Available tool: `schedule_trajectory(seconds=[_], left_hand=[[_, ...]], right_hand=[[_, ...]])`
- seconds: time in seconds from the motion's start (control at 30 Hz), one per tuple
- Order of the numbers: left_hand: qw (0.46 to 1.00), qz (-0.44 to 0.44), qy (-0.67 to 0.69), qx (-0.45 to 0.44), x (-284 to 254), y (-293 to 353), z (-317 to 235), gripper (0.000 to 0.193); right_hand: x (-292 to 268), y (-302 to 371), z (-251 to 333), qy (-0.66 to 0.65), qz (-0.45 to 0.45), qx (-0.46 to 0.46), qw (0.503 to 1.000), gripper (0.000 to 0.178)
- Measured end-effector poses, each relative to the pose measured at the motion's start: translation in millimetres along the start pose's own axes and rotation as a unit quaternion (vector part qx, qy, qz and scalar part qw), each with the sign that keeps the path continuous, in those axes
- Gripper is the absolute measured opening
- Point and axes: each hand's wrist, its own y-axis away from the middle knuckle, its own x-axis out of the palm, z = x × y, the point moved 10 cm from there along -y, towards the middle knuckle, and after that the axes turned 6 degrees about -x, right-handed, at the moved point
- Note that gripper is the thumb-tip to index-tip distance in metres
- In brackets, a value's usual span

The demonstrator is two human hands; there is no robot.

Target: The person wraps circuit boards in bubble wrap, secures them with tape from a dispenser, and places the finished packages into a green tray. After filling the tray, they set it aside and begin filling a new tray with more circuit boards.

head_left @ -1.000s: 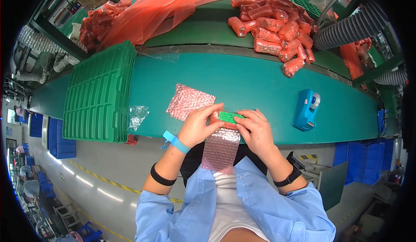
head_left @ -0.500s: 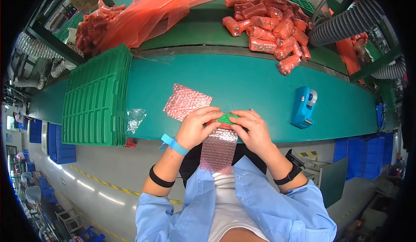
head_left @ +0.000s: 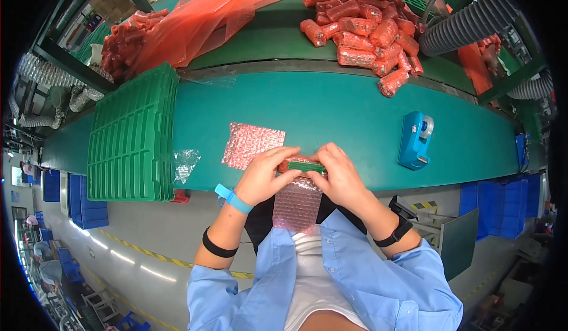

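Head view: my left grip (head_left: 265,171) and right grip (head_left: 341,175) pinch green board (head_left: 306,166) at near edge of counter (head_left: 373,153). Pink bubble wrap (head_left: 297,205) looks partly around it; green face bare, near tail loose; wrapping seems unfinished.

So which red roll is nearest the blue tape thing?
The lowest roll in the right pile; it sticks out toward the tape dispenser, past the rest.
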Motion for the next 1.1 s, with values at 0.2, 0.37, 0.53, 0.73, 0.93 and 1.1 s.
schedule_trajectory(seconds=[0.2, 0.37, 0.53, 0.73, 0.93, 1.1], left_hand=[[0.995, 0.077, -0.067, -0.008, -16.4, 0.2, -8.1, 0.048], [0.978, 0.046, -0.183, 0.090, -26.1, 12.3, -18.4, 0.051], [0.964, -0.044, -0.212, 0.152, -10.7, 18.4, -30.9, 0.046], [0.955, -0.108, -0.214, 0.172, 24.9, 0.9, -65.4, 0.035], [0.974, -0.061, -0.135, 0.170, 26.7, -59.0, -129.9, 0.029], [0.978, -0.028, -0.146, 0.143, 15.0, -134.6, -168.5, 0.032]], right_hand=[[14.3, 4.6, 35.5, 0.072, -0.068, -0.119, 0.988, 0.040], [12.4, -4.7, 46.8, 0.060, -0.078, -0.096, 0.991, 0.037], [-14.6, -9.4, 32.8, 0.024, -0.038, -0.045, 0.998, 0.039], [-44.9, 13.6, 24.9, 0.134, -0.064, -0.126, 0.981, 0.038], [-109.5, 4.9, 3.0, 0.153, -0.086, -0.175, 0.969, 0.045], [-171.7, -34.6, -11.1, 0.150, -0.085, -0.197, 0.965, 0.045]])
